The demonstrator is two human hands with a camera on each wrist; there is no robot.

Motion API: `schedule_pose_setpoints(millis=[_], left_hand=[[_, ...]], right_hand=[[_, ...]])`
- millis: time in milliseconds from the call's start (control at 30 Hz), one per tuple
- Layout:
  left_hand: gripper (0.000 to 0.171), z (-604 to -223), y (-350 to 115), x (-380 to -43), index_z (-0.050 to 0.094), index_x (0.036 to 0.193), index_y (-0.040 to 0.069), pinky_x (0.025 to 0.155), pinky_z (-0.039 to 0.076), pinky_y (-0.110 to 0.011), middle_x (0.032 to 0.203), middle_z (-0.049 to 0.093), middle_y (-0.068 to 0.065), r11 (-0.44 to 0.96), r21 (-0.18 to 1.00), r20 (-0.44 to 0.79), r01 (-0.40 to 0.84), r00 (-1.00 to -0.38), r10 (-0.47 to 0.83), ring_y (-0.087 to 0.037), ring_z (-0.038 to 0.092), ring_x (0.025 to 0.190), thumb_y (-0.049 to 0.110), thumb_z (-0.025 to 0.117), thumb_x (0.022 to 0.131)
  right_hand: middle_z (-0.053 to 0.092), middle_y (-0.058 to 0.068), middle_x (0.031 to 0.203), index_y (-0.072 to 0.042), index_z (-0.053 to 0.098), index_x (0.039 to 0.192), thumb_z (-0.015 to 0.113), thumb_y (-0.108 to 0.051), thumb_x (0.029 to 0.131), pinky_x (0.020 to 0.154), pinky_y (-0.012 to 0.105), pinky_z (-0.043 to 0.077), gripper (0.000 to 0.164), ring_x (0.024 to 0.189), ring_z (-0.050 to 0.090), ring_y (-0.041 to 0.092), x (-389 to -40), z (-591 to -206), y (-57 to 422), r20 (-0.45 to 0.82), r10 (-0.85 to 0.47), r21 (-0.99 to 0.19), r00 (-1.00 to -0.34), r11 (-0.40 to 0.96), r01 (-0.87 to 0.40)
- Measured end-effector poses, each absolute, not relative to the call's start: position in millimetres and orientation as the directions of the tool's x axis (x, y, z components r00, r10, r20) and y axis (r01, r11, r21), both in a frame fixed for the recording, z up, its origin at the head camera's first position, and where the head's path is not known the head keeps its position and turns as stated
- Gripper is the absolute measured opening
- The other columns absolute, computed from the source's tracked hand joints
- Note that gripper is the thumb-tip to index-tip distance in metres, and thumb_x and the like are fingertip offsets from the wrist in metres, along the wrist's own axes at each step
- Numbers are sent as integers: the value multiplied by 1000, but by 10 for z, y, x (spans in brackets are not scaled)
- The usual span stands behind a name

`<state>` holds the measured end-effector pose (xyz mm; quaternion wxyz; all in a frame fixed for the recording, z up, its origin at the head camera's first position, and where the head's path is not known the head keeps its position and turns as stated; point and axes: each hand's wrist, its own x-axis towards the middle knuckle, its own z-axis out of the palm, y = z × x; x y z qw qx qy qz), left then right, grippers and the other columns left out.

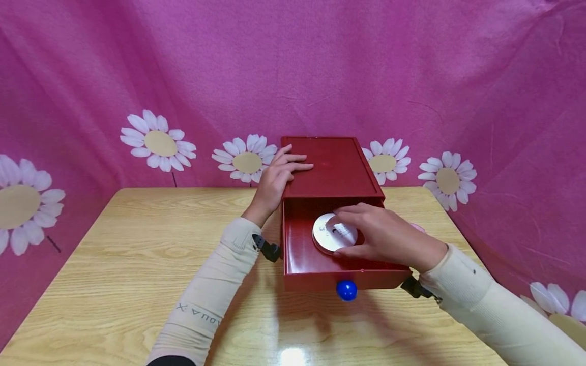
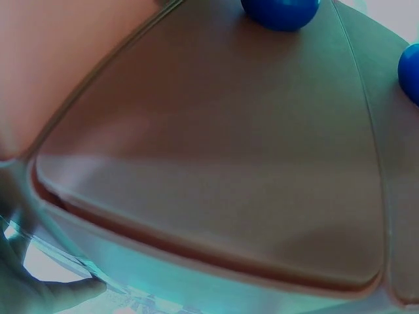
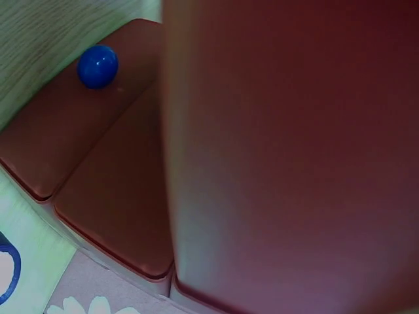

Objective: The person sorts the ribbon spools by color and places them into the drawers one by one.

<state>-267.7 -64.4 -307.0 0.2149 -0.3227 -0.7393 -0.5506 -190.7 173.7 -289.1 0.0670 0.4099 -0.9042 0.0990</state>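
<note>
A red drawer cabinet stands on the table with its top drawer pulled out. Inside that drawer is a white round spool, flat, with small print and a dark centre hole. My right hand reaches in from the right and grips the spool, thumb at the near edge and fingers over the far side. On the cabinet's upper left edge rests my left hand, its fingers spread across the top. The left thumb shows beside the cabinet in the left wrist view.
A blue knob sticks out from the open drawer's front. Lower drawers with blue knobs appear in the wrist views. A blue-rimmed object lies beyond the cabinet's right side. Behind the wooden table hangs a pink flowered cloth.
</note>
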Motion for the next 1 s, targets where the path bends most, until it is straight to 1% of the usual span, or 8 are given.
schedule_pose_setpoints(millis=[133, 267, 367, 533, 600, 667, 867, 1000], left_hand=[[45, -3059, -642, -2670, 71, 105, -9, 116, 17, -43, 122, 61, -24, 183, 674, 675, 716, -697, 242, -39, 30, 139, -6, 34, 78], [44, -3054, -634, -2658, 69, 104, -14, 117, 16, -45, 121, 60, -29, 158, 669, 686, 726, -685, 244, -44, 29, 137, -8, 33, 79], [44, -3059, -633, -2659, 69, 104, -14, 117, 17, -44, 121, 60, -29, 157, 674, 682, 722, -690, 241, -43, 30, 137, -8, 33, 79], [47, -3100, -636, -2710, 72, 105, -7, 116, 18, -41, 122, 62, -22, 182, 682, 667, 708, -705, 240, -37, 31, 139, -5, 34, 78], [48, -3117, -639, -2733, 74, 105, -3, 116, 18, -41, 122, 63, -18, 192, 684, 663, 704, -710, 240, -34, 31, 139, -4, 34, 77], [48, -3108, -636, -2723, 73, 105, -5, 117, 17, -40, 121, 63, -20, 190, 679, 668, 709, -704, 240, -35, 31, 139, -4, 34, 77], [45, -3067, -634, -2676, 69, 104, -12, 116, 17, -46, 120, 61, -28, 158, 664, 692, 731, -681, 241, -43, 30, 137, -10, 33, 78], [48, -3086, -644, -2697, 72, 105, -5, 116, 18, -43, 121, 63, -21, 175, 683, 669, 709, -703, 240, -37, 30, 139, -6, 33, 78]], right_hand=[[64, 1, 121, -21, 67, 115, 78, -43, 76, 85, 40, 52, 47, 108, 59, 21, -1897, -2884, 1733, 197, -727, -122, -658, 648, -752], [63, 5, 125, -21, 67, 118, 79, -44, 76, 88, 43, 52, 49, 112, 59, 24, -1887, -2879, 1737, 186, -720, -118, -669, 659, -743], [61, 10, 129, -20, 67, 119, 78, -44, 76, 93, 47, 49, 50, 117, 57, 29, -1887, -2880, 1743, 181, -719, -111, -671, 663, -740], [59, 13, 131, -20, 66, 121, 78, -41, 77, 96, 48, 47, 50, 120, 56, 31, -1886, -2869, 1754, 173, -720, -129, -672, 660, -740], [59, 13, 132, -20, 66, 121, 79, -40, 77, 97, 47, 47, 50, 121, 55, 30, -1881, -2856, 1761, 172, -720, -149, -673, 656, -740], [59, 12, 132, -18, 66, 121, 79, -38, 78, 97, 47, 47, 49, 121, 55, 30, -1874, -2838, 1771, 178, -723, -166, -667, 646, -745], [61, 7, 127, -15, 66, 120, 78, -39, 78, 94, 44, 49, 50, 118, 56, 26, -1776, -2718, 1825, 236, -734, -173, -637, 614, -770], [63, 0, 124, -16, 65, 122, 78, -39, 78, 91, 40, 51, 51, 116, 58, 20, -1662, -2605, 1880, 302, -731, -160, -612, 594, -788]])
